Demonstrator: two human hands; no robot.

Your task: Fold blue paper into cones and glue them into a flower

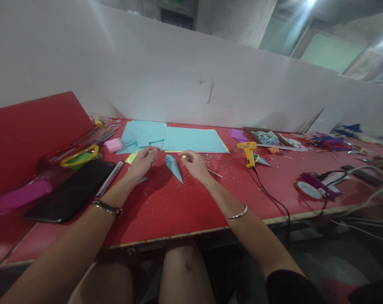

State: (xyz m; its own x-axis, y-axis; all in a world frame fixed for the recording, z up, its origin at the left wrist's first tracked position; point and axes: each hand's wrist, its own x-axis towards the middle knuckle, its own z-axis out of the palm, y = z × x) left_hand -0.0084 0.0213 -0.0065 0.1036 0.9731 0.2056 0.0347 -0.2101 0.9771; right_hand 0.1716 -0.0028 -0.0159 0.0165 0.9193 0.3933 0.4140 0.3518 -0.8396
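My left hand [144, 161] rests on the red table [166, 207], fingers curled and pinched at the tips over light blue paper scraps. My right hand [195, 164] lies a little to the right, fingers curled around a small pale yellow thing and a thin wooden stick [214, 173] that pokes out to the right. Between the two hands lies a light blue paper cone [174, 167], pointing toward me, touched by neither hand. Behind the hands lie light blue paper sheets [191, 139] over a yellow sheet.
A yellow glue gun [249, 153] stands right of the sheets, its black cord running off the table's front edge. A black phone [71, 190], a pen, yellow-handled scissors [80, 156] and a pink eraser [113, 145] lie at left. Craft scraps and cables crowd the right end.
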